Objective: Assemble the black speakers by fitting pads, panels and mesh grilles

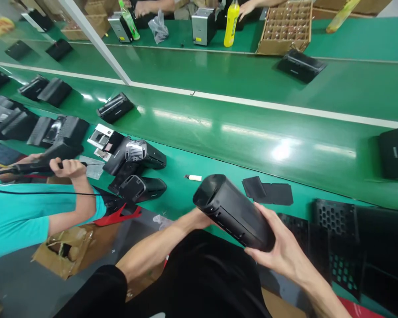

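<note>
Right hand (278, 240): fingers and thumb spread wide, gripping the right end of the black rounded plastic housing (237, 214) | Left hand (204, 217): at the housing's left end, mostly hidden, its grip I cannot tell | Housing: tilted, held at near edge of green bench (181, 199) | Beyond it: flat black sheets (278, 194) lying on bench

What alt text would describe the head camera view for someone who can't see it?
The wearer's right hand grips a black device housing, the left hand mostly hidden behind it, at a green workbench. Similar black units sit on the green conveyor beyond; at left, a co-worker in turquoise holds a corded screwdriver.
</note>
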The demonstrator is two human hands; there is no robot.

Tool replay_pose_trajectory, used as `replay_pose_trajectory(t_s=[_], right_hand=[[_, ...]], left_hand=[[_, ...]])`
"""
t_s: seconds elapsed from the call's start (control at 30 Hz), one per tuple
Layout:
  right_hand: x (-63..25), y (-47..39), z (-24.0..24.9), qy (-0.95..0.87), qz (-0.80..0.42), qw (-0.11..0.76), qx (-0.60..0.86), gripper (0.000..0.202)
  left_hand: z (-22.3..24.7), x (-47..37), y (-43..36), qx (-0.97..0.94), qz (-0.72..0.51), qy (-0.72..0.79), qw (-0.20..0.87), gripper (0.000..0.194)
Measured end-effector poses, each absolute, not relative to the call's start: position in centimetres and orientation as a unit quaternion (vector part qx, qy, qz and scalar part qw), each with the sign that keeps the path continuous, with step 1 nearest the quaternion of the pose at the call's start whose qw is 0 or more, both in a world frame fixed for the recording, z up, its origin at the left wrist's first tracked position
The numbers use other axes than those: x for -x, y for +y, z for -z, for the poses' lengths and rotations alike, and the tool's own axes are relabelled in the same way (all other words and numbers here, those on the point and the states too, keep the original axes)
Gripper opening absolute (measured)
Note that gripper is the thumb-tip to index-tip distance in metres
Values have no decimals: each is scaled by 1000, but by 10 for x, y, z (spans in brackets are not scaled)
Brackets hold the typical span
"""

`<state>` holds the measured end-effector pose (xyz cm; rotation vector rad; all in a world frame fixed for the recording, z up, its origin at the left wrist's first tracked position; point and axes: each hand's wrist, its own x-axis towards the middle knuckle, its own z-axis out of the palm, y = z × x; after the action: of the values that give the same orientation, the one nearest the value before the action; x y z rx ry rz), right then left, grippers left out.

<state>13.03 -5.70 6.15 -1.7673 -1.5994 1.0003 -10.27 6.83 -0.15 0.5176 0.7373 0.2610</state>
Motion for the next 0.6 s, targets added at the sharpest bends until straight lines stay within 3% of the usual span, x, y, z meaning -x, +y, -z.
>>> replay_pose_trajectory(t_s=[0.1,0.2,0.43,0.6], right_hand=[[-145,-75,-61,-584,-394,196,682,92],[-150,-88,-52,-564,-423,168,689,91],[-140,-132,-40,-380,-479,336,717,106],[-117,-142,-48,-312,-488,386,718,95]], left_hand=[[-13,134,89,-326,-159,365,857,92],[-26,144,93,-459,-91,352,810,113],[-28,148,78,-444,-107,322,829,107],[-33,154,85,-459,-96,298,831,93]])
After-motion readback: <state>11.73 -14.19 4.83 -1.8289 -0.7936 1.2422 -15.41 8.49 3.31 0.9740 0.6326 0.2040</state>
